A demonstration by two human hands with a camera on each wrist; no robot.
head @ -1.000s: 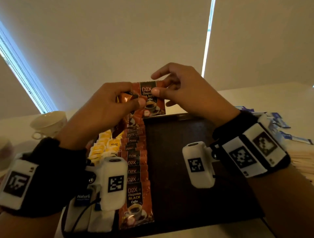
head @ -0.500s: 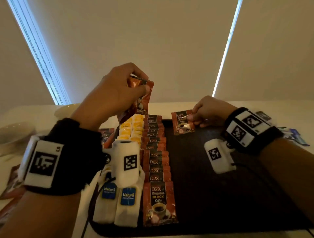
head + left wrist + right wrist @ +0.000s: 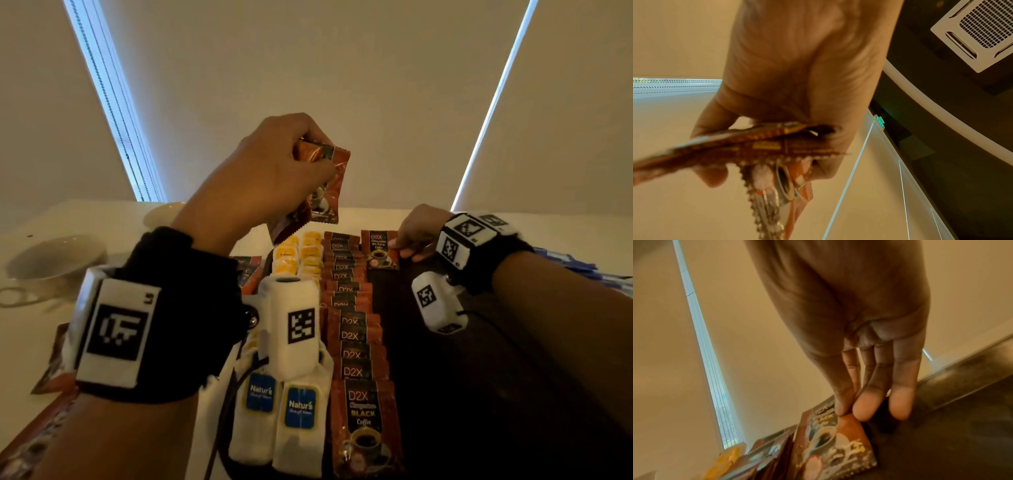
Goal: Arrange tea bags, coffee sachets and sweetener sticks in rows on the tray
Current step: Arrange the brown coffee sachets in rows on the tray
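**Sachets in the left hand, one set down by the right**

Here, a white cup (image 3: 54,260) stands on the table (image 3: 191,226) at far left, and a few brown sachets lie loose on the table's near left edge. The left hand (image 3: 270,178) is raised above the far end of the tray (image 3: 479,394), fingers and thumb curled round a small bunch of coffee sachets (image 3: 320,192) that hang down from the grip. In the left wrist view the bunch (image 3: 777,154) fans out between thumb and fingers, though how many it holds I cannot tell.

On the tray, two columns of tea bags (image 3: 298,421) run along the left side: white ones with blue tags nearest, yellow-tagged ones (image 3: 298,253) farther off. Just to their right lies a long row of overlapping coffee sachets (image 3: 356,342), reaching from the near edge to the far edge.

Right of that row, at the far end, a single sachet (image 3: 382,250) lies flat on the dark tray, close beside the row's last sachet. The right hand (image 3: 418,233) rests low over it, its fingertips (image 3: 865,408) straight and touching the sachet's far right corner, nothing pinched. The rest of the tray to the right is bare dark surface. Blue sticks (image 3: 575,263) lie on the table beyond the right wrist, off the tray.
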